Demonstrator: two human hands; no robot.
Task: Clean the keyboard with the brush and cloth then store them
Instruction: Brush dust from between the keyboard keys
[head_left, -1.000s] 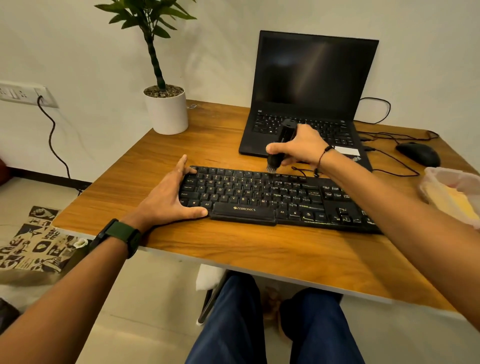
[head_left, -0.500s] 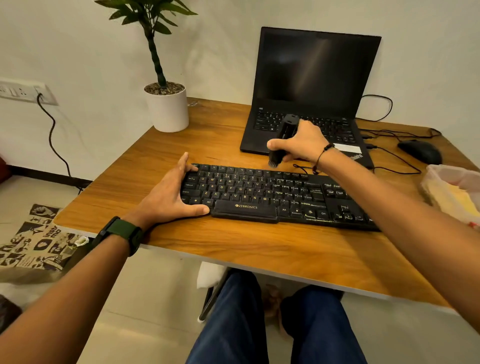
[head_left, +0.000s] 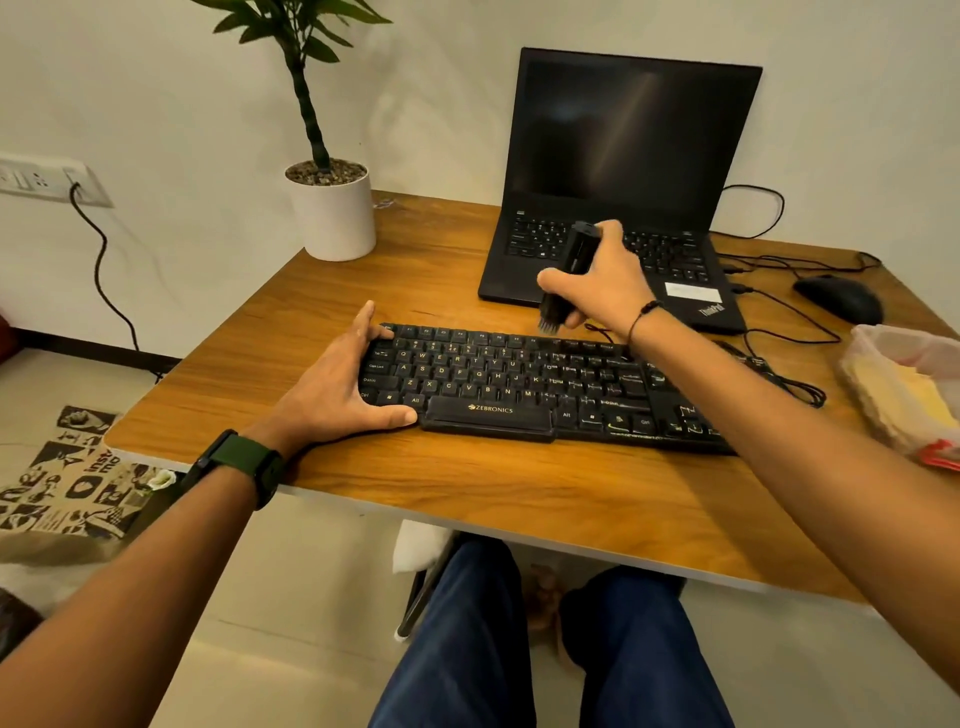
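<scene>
So the black keyboard (head_left: 524, 387) sits flat near the front edge of the wooden desk (head_left: 467, 493), and everything else is easiest to place off it. The left hand (head_left: 343, 384) is clamped on the keyboard's left end: thumb along the front edge by the bottom-row keys, fingers wrapped around the back-left corner, palm on the desk just beside it. There's a dark green watch (head_left: 244, 462) on that wrist.

The right hand (head_left: 602, 286) is wrapped around a black brush (head_left: 569, 270), held nearly upright and tilted a bit, bristles pointing down. The bristle tip hangs just above the keyboard's back edge, roughly mid-row; can't tell if it's actually touching the keys. A thin dark bracelet (head_left: 644, 314) is on that wrist.

Directly behind the keyboard is an open laptop (head_left: 628, 156) with a dark screen. Back-left of the keyboard stands a white plant pot (head_left: 335, 218). Off to the keyboard's right is a clear plastic container (head_left: 904, 389) with something yellow inside, maybe the cloth, hard to say. Behind that, right of the laptop, is a black mouse (head_left: 839, 299), with cables (head_left: 779, 358) trailing past the keyboard's right end.
</scene>
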